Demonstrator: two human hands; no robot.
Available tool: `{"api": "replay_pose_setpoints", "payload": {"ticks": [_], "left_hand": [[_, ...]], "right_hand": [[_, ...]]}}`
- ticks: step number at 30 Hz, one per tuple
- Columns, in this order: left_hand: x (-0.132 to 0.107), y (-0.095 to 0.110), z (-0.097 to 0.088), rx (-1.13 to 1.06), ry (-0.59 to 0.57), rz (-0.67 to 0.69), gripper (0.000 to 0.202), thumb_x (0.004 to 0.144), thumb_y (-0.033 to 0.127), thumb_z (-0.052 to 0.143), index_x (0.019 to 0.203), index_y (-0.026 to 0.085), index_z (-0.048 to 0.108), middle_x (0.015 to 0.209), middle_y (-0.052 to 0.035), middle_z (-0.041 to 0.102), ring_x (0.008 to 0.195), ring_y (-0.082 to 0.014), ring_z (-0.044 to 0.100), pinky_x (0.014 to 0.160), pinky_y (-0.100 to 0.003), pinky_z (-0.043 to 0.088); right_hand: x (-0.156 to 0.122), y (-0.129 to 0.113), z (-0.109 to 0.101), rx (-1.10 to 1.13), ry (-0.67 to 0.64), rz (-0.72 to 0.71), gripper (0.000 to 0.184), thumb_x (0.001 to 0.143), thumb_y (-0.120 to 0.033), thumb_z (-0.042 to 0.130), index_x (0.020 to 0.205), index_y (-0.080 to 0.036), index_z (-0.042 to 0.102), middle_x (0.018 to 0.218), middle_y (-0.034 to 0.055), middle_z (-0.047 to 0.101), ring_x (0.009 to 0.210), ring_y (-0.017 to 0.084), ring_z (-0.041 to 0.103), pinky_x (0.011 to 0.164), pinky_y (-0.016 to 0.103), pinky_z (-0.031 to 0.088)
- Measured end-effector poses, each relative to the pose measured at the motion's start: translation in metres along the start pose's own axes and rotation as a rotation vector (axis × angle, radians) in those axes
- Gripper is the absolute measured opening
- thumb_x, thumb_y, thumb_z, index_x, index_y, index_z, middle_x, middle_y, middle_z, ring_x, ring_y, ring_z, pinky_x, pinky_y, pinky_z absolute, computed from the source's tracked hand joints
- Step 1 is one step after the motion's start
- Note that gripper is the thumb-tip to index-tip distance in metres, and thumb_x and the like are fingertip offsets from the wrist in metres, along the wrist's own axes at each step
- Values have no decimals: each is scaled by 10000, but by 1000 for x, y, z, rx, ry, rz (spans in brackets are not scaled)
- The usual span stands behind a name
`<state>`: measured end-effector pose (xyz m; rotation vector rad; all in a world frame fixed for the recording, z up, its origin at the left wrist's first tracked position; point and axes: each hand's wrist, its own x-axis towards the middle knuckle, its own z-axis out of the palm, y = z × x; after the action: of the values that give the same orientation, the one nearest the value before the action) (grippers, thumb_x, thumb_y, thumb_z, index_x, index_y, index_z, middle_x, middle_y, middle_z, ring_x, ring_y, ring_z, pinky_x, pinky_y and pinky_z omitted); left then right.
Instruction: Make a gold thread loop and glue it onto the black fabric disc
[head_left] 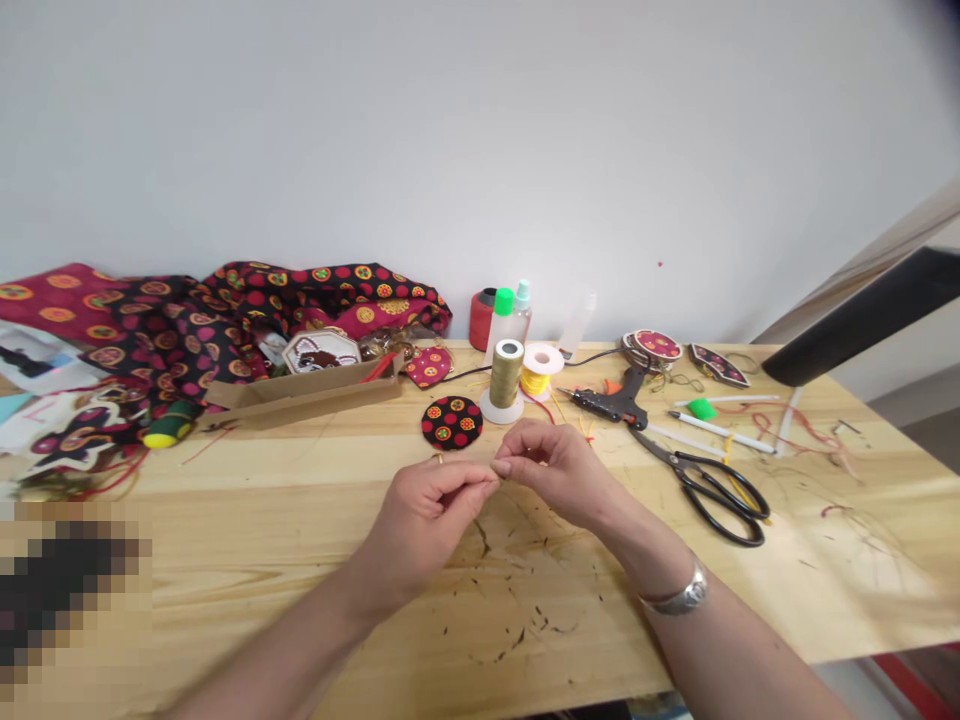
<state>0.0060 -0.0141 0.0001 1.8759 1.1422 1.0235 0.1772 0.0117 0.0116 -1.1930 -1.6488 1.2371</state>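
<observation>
My left hand (435, 510) and my right hand (553, 470) meet fingertip to fingertip above the middle of the table. Both are closed in a pinch, and what lies between the fingertips is too small to make out. Just beyond them is a round black fabric piece (451, 423) with red and yellow patterns, flat on the wood. An olive thread spool (506, 378) stands upright behind my right hand, beside a white spool of yellow cord (535, 383). A silver bracelet (686, 590) circles my right wrist.
To the right lie black-handled scissors (724, 500), a black glue gun (615, 403) and a white pen (724, 432). Patterned cloth (315, 285) and a cardboard tray (307, 398) sit back left. Bottles (504, 325) stand by the wall. Dark scraps (525, 635) dot the front.
</observation>
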Motion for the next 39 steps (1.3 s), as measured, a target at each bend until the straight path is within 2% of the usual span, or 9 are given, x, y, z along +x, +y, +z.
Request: {"api": "replay_pose_setpoints", "payload": {"ticks": [5, 10, 14, 18, 21, 26, 32, 35, 39], "left_hand": [[-1, -5, -2, 240, -54, 261, 193, 842, 144, 501, 802, 169, 689, 579, 10, 537, 547, -103, 494, 529, -219, 374], [-1, -10, -2, 364, -86, 367, 199, 840, 97, 479, 876, 166, 662, 608, 12, 514, 557, -104, 472, 530, -223, 348], [-1, -11, -2, 385, -89, 375, 200, 842, 99, 479, 902, 175, 654, 618, 10, 527, 567, -107, 480, 533, -220, 351], [-1, -10, -2, 374, -60, 370, 192, 841, 99, 494, 905, 174, 659, 609, 14, 526, 559, -101, 482, 527, -212, 352], [0, -9, -2, 345, -38, 376, 193, 840, 92, 500, 912, 172, 660, 611, 13, 528, 560, -99, 485, 525, -207, 355], [0, -11, -4, 334, -65, 387, 200, 835, 89, 505, 920, 181, 661, 621, 14, 515, 564, -101, 484, 523, -208, 355], [0, -8, -3, 321, -60, 400, 197, 828, 85, 506, 898, 162, 674, 622, 2, 548, 559, -98, 507, 518, -197, 368], [1, -5, -2, 279, -56, 349, 187, 832, 111, 507, 854, 152, 688, 621, -12, 588, 569, -104, 534, 530, -198, 390], [2, -3, 0, 187, -90, 156, 195, 841, 184, 512, 783, 167, 698, 660, -25, 642, 611, -121, 569, 576, -209, 425]], "right_hand": [[0, -2, -6, -72, -31, -32, 142, 707, -188, 663, 572, -160, 628, 613, -21, 565, 592, 91, 482, 568, 229, 390], [-1, -4, -8, -183, -24, 0, 125, 720, -180, 649, 597, -160, 640, 614, -12, 602, 604, 103, 513, 579, 237, 398], [-3, -6, -8, -254, -31, -19, 110, 741, -197, 631, 641, -156, 652, 683, 6, 632, 649, 113, 539, 611, 247, 411], [-3, -9, -10, -248, -35, 1, 117, 731, -202, 635, 625, -153, 626, 663, -7, 616, 640, 104, 520, 610, 240, 395], [-3, -11, -12, -202, -49, 53, 140, 724, -232, 644, 620, -149, 603, 632, -18, 579, 613, 94, 485, 584, 233, 370], [-3, -10, -13, -117, -94, 141, 184, 726, -292, 638, 633, -143, 583, 583, -33, 503, 540, 77, 400, 500, 224, 312], [-3, -8, -12, -99, -101, 162, 241, 729, -316, 639, 584, -151, 540, 529, -56, 437, 496, 62, 349, 457, 215, 260], [-3, -7, -9, -42, -76, 132, 234, 722, -288, 649, 564, -143, 555, 512, -60, 435, 487, 56, 347, 462, 210, 272], [-2, -5, -4, -37, -32, 51, 197, 709, -243, 669, 562, -137, 590, 531, -43, 506, 509, 62, 402, 499, 209, 324]]}}
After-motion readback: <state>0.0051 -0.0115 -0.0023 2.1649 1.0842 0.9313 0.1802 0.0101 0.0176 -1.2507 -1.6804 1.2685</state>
